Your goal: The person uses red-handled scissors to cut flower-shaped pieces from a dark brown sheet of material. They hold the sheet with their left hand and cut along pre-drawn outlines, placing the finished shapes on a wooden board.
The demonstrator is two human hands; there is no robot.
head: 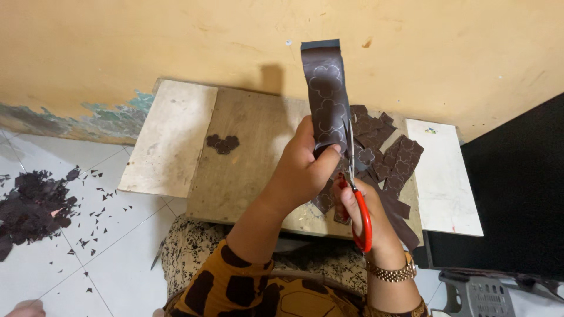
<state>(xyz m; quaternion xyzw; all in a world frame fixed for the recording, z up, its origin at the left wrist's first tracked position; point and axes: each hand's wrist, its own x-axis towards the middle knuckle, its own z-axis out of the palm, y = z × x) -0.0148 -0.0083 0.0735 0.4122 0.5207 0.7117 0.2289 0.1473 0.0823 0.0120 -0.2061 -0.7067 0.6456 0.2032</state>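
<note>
Fingers of the left hand (302, 170) are closed around the lower end of a long dark brown paper strip (326, 94) marked with pale cloud-shaped outlines, the thumb pressed over its front, so that the strip stands upright in the upper centre of the frame against the yellow wall (147, 41). Just right of it, the right hand (367, 220) has its fingers curled through the loops of a pair of red-handled scissors (357, 194), whose steel blades run up along the strip's right edge. A gold-coloured link bracelet (392, 273) circles the right wrist. Both hands hover over a worn wooden board (252, 152) in the middle of the frame. On the board's right part lies a heap of dark brown paper offcuts (390, 155), and left of centre sits a small dark brown cloud-shaped cut-out (222, 142). At the far left, a pile of dark paper scraps (32, 208) is scattered over the white tiled floor (117, 246).
</note>
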